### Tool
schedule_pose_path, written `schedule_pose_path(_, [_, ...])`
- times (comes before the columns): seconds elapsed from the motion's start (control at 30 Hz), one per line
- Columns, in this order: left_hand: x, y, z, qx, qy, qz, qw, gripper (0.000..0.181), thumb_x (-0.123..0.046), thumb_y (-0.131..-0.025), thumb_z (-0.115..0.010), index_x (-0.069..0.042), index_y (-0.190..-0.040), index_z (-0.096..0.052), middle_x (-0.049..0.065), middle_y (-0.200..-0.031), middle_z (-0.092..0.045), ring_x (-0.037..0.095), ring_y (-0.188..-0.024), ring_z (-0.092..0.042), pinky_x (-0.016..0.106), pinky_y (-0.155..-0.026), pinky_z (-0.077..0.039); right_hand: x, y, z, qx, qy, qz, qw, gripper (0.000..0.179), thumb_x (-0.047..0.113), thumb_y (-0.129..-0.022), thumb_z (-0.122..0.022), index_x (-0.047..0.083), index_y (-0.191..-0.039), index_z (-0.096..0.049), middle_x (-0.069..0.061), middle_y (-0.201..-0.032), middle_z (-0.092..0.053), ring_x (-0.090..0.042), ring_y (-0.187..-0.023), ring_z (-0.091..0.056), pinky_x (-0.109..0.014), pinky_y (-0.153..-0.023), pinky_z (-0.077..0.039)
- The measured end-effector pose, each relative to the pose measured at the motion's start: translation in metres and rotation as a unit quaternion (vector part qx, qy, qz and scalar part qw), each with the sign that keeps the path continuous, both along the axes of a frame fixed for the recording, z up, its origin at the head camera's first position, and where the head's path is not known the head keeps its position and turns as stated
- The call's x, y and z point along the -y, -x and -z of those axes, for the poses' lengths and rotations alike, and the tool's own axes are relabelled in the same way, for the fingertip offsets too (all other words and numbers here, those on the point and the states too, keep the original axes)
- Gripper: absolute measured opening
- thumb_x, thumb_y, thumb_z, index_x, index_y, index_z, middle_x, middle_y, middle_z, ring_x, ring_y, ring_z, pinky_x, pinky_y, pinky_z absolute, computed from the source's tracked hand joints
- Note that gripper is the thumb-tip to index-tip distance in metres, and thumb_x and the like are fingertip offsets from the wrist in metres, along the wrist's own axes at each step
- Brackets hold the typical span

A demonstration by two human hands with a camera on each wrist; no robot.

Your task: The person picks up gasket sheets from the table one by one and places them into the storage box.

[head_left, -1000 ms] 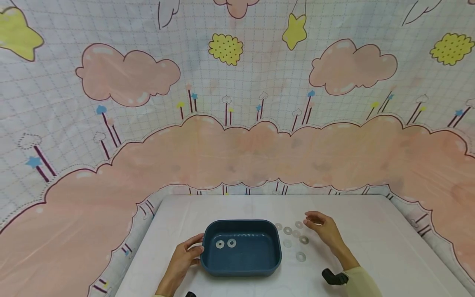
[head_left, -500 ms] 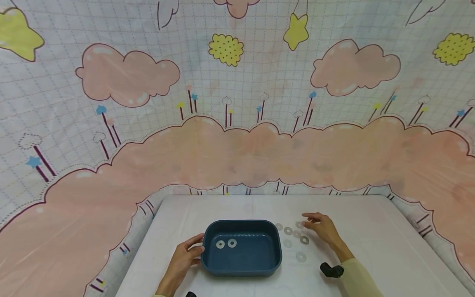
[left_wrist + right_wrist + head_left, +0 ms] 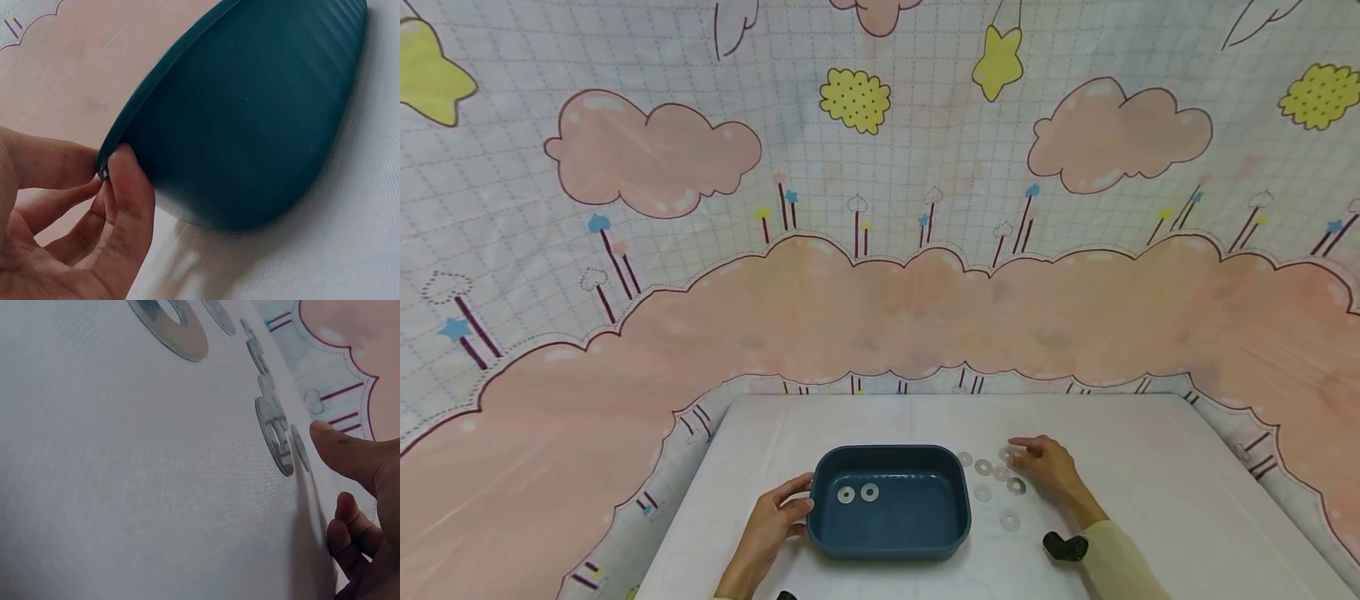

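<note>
A dark blue rectangular plastic bin (image 3: 887, 542) stands on the white-covered table. My left hand (image 3: 769, 521) pinches its left rim between thumb and fingers, as the left wrist view shows around the rim (image 3: 140, 97). Inside the bin lie two metal washers, one a left washer (image 3: 846, 495) and the other a right washer (image 3: 869, 492). More flat washers are scattered to the right of the bin. My right hand (image 3: 1051, 467) hovers low at the far side of this group, its fingertips by the farthest washer (image 3: 1005, 454). In the right wrist view its thumb (image 3: 344, 450) extends close to a washer (image 3: 300, 448), gripping nothing.
Closer to the front, a lone washer (image 3: 1010, 520) lies apart from the overlapping ones. A patterned cloth (image 3: 880, 317) with clouds and stars hangs behind the table (image 3: 1120, 433). Dark wrist devices sit at both wrists, such as the right one (image 3: 1065, 547).
My right hand has moved slightly left and lower toward the farthest washer. The left hand keeps its hold on the bin, and the washers lie as before.
</note>
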State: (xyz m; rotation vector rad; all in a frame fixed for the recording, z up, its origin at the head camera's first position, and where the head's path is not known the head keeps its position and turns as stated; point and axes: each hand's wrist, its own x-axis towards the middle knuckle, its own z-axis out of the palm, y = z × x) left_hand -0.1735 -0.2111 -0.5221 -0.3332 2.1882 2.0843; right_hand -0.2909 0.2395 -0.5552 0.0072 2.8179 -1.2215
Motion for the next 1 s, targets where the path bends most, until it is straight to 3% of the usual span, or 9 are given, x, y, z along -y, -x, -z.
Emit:
schedule_pose_path(0.23, [-0.001,-0.001,0.001,0.008,-0.002,-0.002,1.0000,0.051,-0.004,-0.090,-0.062,0.002,-0.139,-0.052,0.019,-0.129,-0.057,0.019,-0.090,-0.064,0.031,-0.064,-0.054,0.005,-0.001,-0.001,0.016,-0.031,0.017,0.9992,0.037,0.028,-0.087,-0.073,0.014,-0.122,-0.070,-0.019,-0.121,-0.062,-0.037,-0.112,-0.057,-0.061,-0.097,-0.040])
schedule_pose_path(0.57, [0.001,-0.002,0.003,0.012,0.005,-0.011,0.9999,0.049,-0.002,-0.091,-0.060,0.001,-0.139,-0.052,0.021,-0.130,-0.057,0.022,-0.092,-0.065,0.033,-0.065,-0.055,0.014,0.002,0.001,-0.023,-0.091,0.014,0.9955,0.030,0.022,-0.084,-0.075,0.012,-0.113,-0.074,-0.014,-0.102,-0.066,-0.030,-0.095,-0.058,-0.058,-0.089,-0.035])
schedule_pose_path(0.83, [0.000,-0.003,0.004,0.010,0.003,-0.005,0.9999,0.049,-0.002,-0.091,-0.060,0.001,-0.140,-0.051,0.021,-0.130,-0.057,0.021,-0.092,-0.065,0.032,-0.064,-0.054,0.014,0.004,0.002,-0.014,-0.076,0.030,0.9965,0.024,0.020,-0.084,-0.075,0.014,-0.107,-0.075,-0.020,-0.115,-0.066,-0.037,-0.107,-0.058,-0.060,-0.092,-0.032])
schedule_pose_path(1.0, [-0.001,-0.002,0.004,0.004,0.002,-0.005,1.0000,0.049,-0.001,-0.091,-0.060,0.001,-0.139,-0.052,0.020,-0.129,-0.057,0.021,-0.092,-0.065,0.032,-0.064,-0.054,0.010,0.005,0.002,-0.023,-0.039,0.040,0.9981,0.021,0.016,-0.082,-0.075,0.012,-0.103,-0.073,-0.012,-0.102,-0.068,-0.030,-0.093,-0.057,-0.050,-0.085,-0.034])
